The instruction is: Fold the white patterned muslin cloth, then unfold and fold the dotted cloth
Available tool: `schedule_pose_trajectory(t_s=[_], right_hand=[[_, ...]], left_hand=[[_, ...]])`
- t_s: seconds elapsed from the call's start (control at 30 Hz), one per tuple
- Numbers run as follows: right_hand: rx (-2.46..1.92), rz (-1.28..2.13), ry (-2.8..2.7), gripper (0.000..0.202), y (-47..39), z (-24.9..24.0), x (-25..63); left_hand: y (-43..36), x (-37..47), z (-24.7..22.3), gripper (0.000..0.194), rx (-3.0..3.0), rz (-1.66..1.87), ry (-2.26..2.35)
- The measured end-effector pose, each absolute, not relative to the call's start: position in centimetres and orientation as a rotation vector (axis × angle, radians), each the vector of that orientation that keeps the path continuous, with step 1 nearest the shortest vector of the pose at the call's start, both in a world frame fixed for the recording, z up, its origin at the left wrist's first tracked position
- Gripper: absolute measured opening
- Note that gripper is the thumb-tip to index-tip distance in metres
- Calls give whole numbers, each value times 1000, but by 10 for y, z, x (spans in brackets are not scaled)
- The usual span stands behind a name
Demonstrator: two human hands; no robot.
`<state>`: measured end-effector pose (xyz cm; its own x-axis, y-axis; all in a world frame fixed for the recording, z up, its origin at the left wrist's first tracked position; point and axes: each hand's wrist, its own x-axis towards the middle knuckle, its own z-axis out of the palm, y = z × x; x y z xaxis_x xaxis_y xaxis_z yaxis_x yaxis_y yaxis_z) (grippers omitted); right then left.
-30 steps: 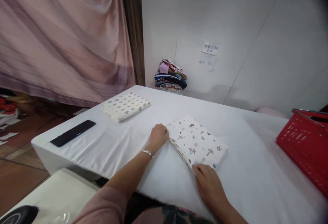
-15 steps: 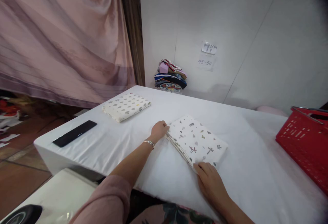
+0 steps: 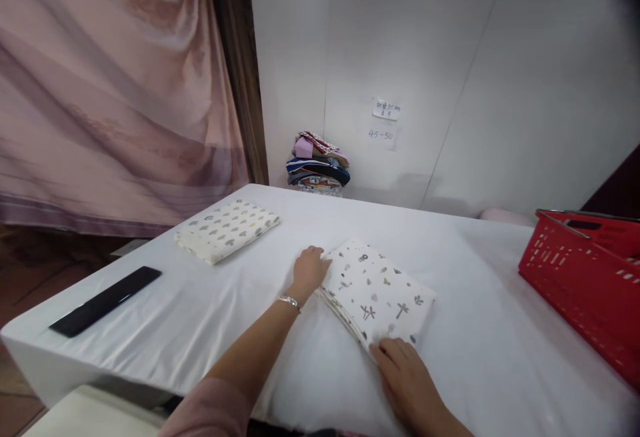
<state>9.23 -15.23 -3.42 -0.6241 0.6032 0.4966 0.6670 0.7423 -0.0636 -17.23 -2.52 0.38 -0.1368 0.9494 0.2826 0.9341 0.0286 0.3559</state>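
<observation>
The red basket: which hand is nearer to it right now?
Right. The right hand rests at the near corner of the folded printed cloth, closer to the red basket; the left hand sits at the cloth's far-left edge.

Left hand [image 3: 309, 270] touching left edge of folded printed cloth [image 3: 377, 290] at frame centre; right hand [image 3: 407, 377] pressing its near corner. Second folded cloth [image 3: 227, 230], black bar [image 3: 105, 300] lying left on table [image 3: 475, 330]; red basket [image 3: 585, 283] sitting right.
</observation>
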Motion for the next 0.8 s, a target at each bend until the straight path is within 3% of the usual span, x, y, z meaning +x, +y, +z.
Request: schedule_pose_trajectory(t_s=[0.3,0.43,0.63,0.8], right_hand=[[-998,-21,-2490,43,-156,-28,93],[-1047,393,-2509,18,-146,5,98],[-1482,149,-2158,32,-53,16,144],[-1875,659,-2078,46,12,0,172]], left_hand=[[-16,-173,-7,34,1921,419,2251],[-11,-172,-2,41,1882,384,2237],[-12,-166,0,45,1872,337,2255],[-15,-168,-2,45,1886,336,2272]])
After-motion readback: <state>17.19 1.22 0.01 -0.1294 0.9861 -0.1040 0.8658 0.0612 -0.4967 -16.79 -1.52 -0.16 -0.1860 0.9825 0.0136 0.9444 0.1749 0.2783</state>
